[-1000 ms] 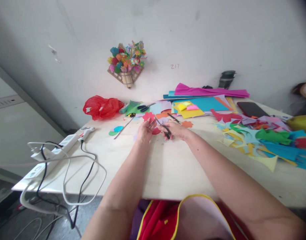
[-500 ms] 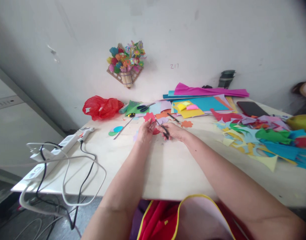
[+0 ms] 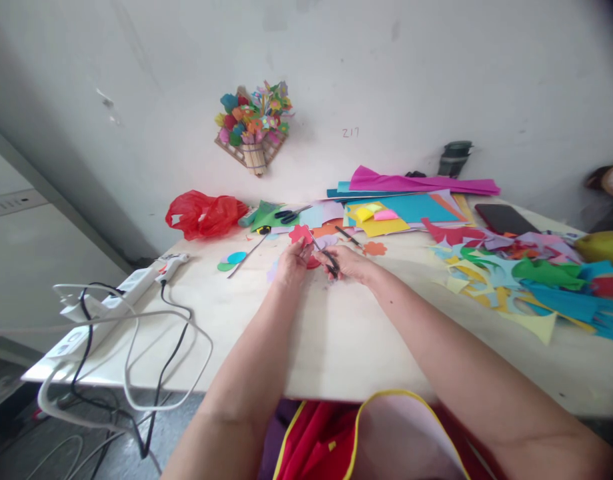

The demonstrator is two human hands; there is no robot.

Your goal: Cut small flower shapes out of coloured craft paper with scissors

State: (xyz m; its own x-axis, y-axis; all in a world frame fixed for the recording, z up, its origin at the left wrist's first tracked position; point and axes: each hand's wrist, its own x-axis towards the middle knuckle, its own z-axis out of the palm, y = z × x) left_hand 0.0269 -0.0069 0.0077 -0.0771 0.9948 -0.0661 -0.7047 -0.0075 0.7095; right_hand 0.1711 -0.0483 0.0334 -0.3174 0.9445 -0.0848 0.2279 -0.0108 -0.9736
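Note:
My left hand [image 3: 295,262] pinches a red flower-shaped piece of paper [image 3: 299,234] over the middle of the table. Close to its right, my right hand [image 3: 347,263] is closed on the black handles of a pair of scissors [image 3: 332,264]. The blades point up and left, and their tips reach the right edge of the red paper. Another red piece [image 3: 313,262] lies between the hands, partly hidden by them. An orange paper flower [image 3: 375,249] rests on the table to the right of my right hand.
Paper scraps [image 3: 546,273] cover the table's right side, beside a phone [image 3: 505,219]. Coloured sheets [image 3: 416,208], a second pair of scissors [image 3: 288,215] and a red plastic bag [image 3: 205,215] lie along the back. Power strips [image 3: 106,307] with loose cables occupy the left edge.

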